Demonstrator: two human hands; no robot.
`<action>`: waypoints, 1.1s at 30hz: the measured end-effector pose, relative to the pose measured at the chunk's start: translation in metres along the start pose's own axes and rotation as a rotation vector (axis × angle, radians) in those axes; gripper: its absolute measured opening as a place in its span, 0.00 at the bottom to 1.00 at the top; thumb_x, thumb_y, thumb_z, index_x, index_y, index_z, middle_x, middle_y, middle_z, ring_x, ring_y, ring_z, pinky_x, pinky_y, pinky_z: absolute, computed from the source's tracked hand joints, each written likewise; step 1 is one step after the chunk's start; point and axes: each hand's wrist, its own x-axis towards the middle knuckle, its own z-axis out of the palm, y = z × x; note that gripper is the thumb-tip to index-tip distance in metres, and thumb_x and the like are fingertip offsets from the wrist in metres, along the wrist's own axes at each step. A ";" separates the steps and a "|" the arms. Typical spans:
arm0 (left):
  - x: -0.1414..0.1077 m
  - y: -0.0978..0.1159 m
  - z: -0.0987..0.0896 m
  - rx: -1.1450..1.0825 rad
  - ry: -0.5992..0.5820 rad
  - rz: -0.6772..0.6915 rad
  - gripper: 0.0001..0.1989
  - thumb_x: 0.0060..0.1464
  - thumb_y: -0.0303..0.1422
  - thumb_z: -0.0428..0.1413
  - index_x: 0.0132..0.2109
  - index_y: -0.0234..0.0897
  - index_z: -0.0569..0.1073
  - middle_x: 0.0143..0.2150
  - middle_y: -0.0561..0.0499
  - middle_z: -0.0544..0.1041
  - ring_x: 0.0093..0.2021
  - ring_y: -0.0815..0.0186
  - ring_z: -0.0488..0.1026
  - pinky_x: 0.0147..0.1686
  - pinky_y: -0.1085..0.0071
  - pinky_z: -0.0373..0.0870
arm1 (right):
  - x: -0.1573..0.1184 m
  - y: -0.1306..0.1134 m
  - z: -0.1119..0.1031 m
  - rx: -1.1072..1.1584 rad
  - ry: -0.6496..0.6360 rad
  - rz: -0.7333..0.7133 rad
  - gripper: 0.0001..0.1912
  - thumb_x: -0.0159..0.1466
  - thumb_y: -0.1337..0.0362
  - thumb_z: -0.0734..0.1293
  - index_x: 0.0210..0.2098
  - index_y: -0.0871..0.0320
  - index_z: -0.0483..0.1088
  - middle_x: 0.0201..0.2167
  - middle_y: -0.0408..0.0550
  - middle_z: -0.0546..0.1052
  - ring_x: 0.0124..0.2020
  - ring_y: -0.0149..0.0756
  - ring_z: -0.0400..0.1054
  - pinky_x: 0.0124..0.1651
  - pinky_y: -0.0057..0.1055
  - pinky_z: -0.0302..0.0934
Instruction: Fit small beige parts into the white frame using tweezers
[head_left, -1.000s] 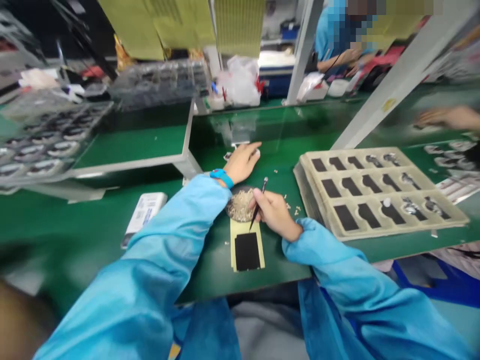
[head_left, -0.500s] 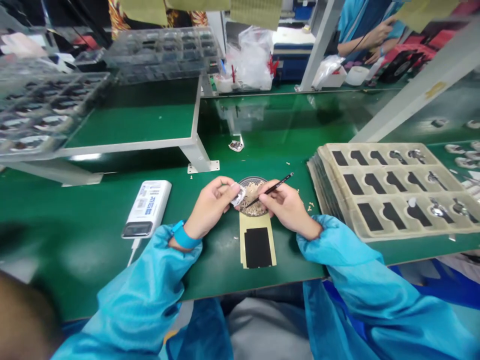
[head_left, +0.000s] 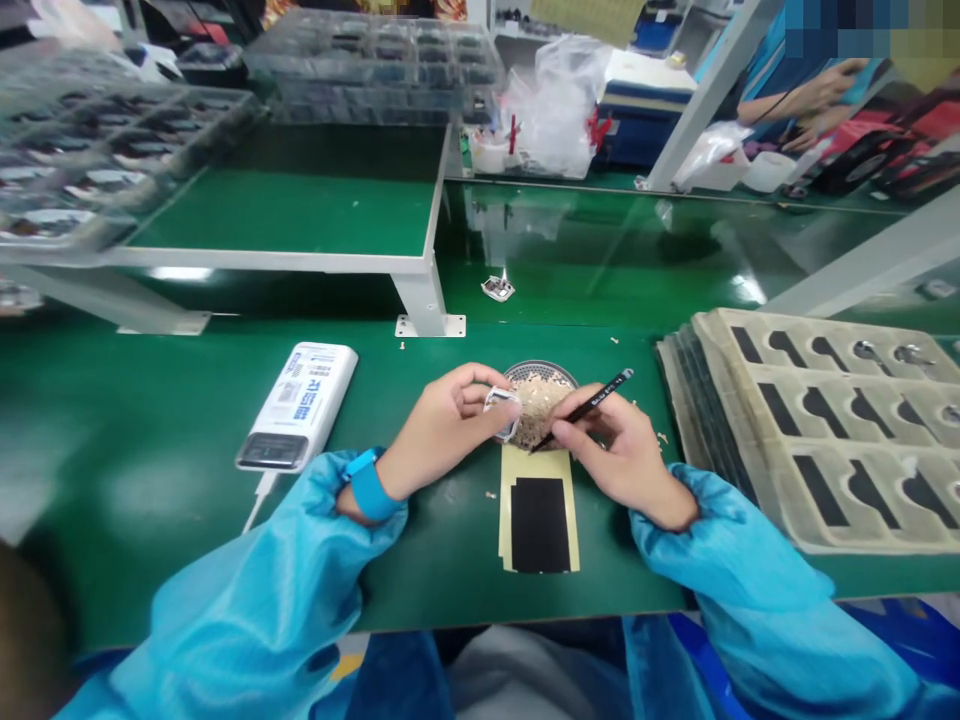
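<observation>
My left hand point(head_left: 448, 425) grips a small white-rimmed casing point(head_left: 502, 412) between thumb and fingers, over the left side of a round dish. My right hand point(head_left: 619, 440) is closed around slim black tweezers point(head_left: 592, 397) with white lettering; their points slant down to the near edge of the dish. Heaped in that dark, perforated-rimmed dish point(head_left: 546, 366) are many tiny beige pieces point(head_left: 540, 400). Just in front of it lies a yellow sheet point(head_left: 517, 462) bearing a black rectangle point(head_left: 540, 525).
A white power bank point(head_left: 300, 405) with a cable lies left. Stacked cream trays point(head_left: 757, 390) with black strips stand right. Another casing point(head_left: 498, 288) lies beyond the dish, beside a raised shelf point(head_left: 300, 200) holding clear part trays point(head_left: 97, 160). A co-worker's hands point(head_left: 825, 100) show at back right.
The view has shifted, so the bench sits differently in the picture. The casing in my left hand is turned to show its frame more, and the tweezers' points have moved away from it toward the dish's near edge.
</observation>
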 end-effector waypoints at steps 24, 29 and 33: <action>-0.005 -0.011 0.002 0.127 -0.114 -0.090 0.09 0.56 0.31 0.61 0.42 0.35 0.70 0.33 0.49 0.80 0.33 0.63 0.80 0.34 0.69 0.75 | -0.007 -0.010 0.001 0.145 -0.029 -0.084 0.03 0.68 0.68 0.69 0.41 0.55 0.71 0.36 0.47 0.80 0.33 0.34 0.76 0.32 0.30 0.69; -0.006 -0.013 0.004 0.079 -0.105 -0.079 0.10 0.57 0.32 0.62 0.42 0.35 0.70 0.32 0.49 0.80 0.32 0.63 0.80 0.33 0.69 0.76 | -0.007 -0.007 0.000 -0.011 0.073 -0.262 0.10 0.65 0.74 0.70 0.43 0.54 0.73 0.38 0.48 0.80 0.39 0.38 0.76 0.42 0.37 0.72; -0.007 -0.015 0.005 0.077 -0.102 -0.066 0.10 0.57 0.32 0.62 0.43 0.35 0.70 0.31 0.51 0.80 0.31 0.63 0.80 0.32 0.70 0.75 | -0.006 -0.006 0.002 -0.078 0.072 -0.305 0.11 0.65 0.75 0.70 0.43 0.54 0.74 0.39 0.48 0.81 0.41 0.39 0.77 0.47 0.40 0.72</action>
